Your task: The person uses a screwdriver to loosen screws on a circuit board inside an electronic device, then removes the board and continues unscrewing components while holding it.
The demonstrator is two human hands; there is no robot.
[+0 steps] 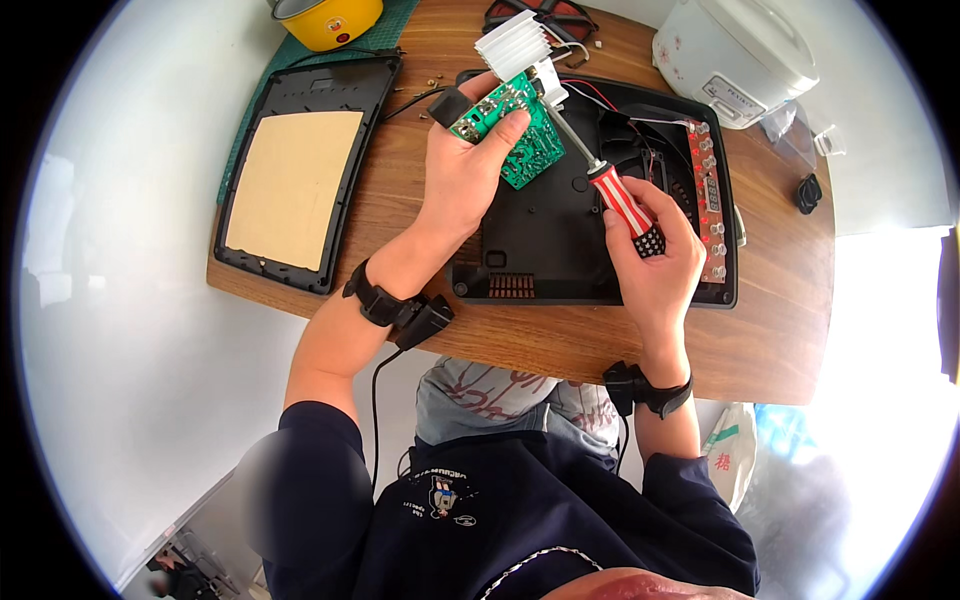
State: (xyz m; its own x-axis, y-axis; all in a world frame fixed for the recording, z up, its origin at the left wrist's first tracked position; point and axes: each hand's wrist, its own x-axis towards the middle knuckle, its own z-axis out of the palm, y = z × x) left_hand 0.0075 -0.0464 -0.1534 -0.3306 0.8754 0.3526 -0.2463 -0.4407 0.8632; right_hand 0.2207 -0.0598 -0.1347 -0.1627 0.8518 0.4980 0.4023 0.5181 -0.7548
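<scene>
My left hand [468, 165] grips a green circuit board [530, 150], its soldered side facing up and tilted, above an open black appliance housing [535, 240]. A finned silver heat sink [513, 45] sticks out from the board's far end. In my right hand [655, 250] is a screwdriver [622, 200] with a red-and-white striped handle and a dark dotted end. Its metal shaft points up and left to the board's edge by the heat sink; whether the tip sits in a screw is too small to tell. Inside the housing, a reddish strip board [708, 200] lies along the right side.
Left on the wooden table [540, 345] lies a black panel [345, 190] with a beige sheet. Behind stand a yellow pot [330, 22] and a red-and-black fan [545, 20]. A white rice cooker [738, 60] stands far right, near a small black part [808, 193]. Small screws lie by the panel.
</scene>
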